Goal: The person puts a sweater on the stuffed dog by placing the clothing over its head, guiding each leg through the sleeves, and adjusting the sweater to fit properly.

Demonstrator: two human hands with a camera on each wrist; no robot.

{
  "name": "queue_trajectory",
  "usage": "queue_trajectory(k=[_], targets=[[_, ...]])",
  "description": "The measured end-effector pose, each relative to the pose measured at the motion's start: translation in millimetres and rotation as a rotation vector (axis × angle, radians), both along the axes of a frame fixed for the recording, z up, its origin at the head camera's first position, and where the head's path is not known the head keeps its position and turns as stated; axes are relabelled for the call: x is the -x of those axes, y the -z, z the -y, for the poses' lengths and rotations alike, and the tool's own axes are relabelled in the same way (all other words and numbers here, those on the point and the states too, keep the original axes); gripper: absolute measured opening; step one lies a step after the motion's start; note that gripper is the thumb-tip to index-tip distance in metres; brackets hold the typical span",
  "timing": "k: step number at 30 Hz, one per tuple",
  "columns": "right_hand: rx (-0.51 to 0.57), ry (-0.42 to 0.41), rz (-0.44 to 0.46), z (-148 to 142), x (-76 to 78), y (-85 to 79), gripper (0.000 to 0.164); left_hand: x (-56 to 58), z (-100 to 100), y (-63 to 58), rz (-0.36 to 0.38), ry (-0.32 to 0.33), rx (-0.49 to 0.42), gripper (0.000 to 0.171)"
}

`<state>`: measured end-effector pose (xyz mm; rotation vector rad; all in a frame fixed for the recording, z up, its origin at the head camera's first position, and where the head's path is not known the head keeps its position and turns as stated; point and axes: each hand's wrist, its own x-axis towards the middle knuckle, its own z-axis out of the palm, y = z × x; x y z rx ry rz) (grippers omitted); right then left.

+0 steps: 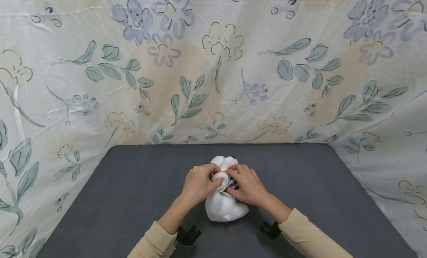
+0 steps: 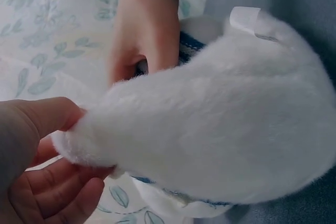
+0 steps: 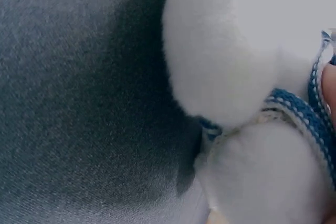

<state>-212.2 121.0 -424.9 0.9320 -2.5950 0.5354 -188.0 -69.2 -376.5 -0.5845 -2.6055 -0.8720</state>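
A white plush toy (image 1: 224, 209) lies on the dark table beneath both hands. My left hand (image 1: 199, 182) pinches a rounded white part of it, like a limb, between thumb and fingers; the left wrist view shows this fluffy end (image 2: 79, 142) in the grip. On the toy's other side, my right hand (image 1: 249, 185) holds a dark checked cloth piece (image 1: 233, 182) at its middle. A blue-and-white knitted edging (image 3: 299, 106) wraps the toy close to a right fingertip (image 3: 329, 87). A small white tag (image 2: 245, 19) sticks out of the fur.
The dark grey table (image 1: 140, 184) extends around the toy. Behind it and at the sides hangs a floral curtain (image 1: 217, 83). Black wrist mounts (image 1: 188, 235) sit beneath the forearms, near beige sleeves (image 1: 155, 241).
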Motion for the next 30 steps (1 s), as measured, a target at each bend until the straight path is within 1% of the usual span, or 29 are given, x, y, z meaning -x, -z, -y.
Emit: queue_trajectory(k=[4, 8, 10, 12, 17, 21, 24, 30], targets=[[0.042, -0.033, -0.024, 2.4, -2.4, -2.2, 0.046, 0.1, 0.5, 0.2, 0.019, -0.017, 0.005, 0.010], [0.089, -0.071, -0.049, 5.5, -4.1, -3.9, 0.044, -1.0, 0.7, 0.6, 0.038, -0.031, 0.000, 0.012], [0.098, -0.081, -0.053, 6.9, -4.2, -4.7, 0.042, -1.8, 0.7, 1.0, 0.031, -0.034, 0.001, 0.012], [0.095, -0.080, -0.052, 8.0, -4.0, -5.3, 0.040, -2.4, 0.8, 1.6, 0.009, -0.038, 0.007, 0.011], [0.055, -0.055, -0.038, 9.5, -2.3, -5.1, 0.039, -2.4, 1.7, 2.8, -0.061, -0.056, 0.030, 0.009], [0.001, -0.012, -0.031, 9.2, -0.3, -3.3, 0.040, -2.3, 2.3, 1.9, -0.089, -0.061, 0.039, 0.008], [-0.035, 0.009, -0.034, 8.6, 0.8, -2.5, 0.040, -2.7, 2.5, 0.8, -0.097, -0.061, 0.044, 0.008], [-0.088, 0.025, -0.028, 6.6, 2.1, -3.4, 0.040, -3.4, 3.2, 0.0, -0.092, -0.060, 0.038, 0.008]])
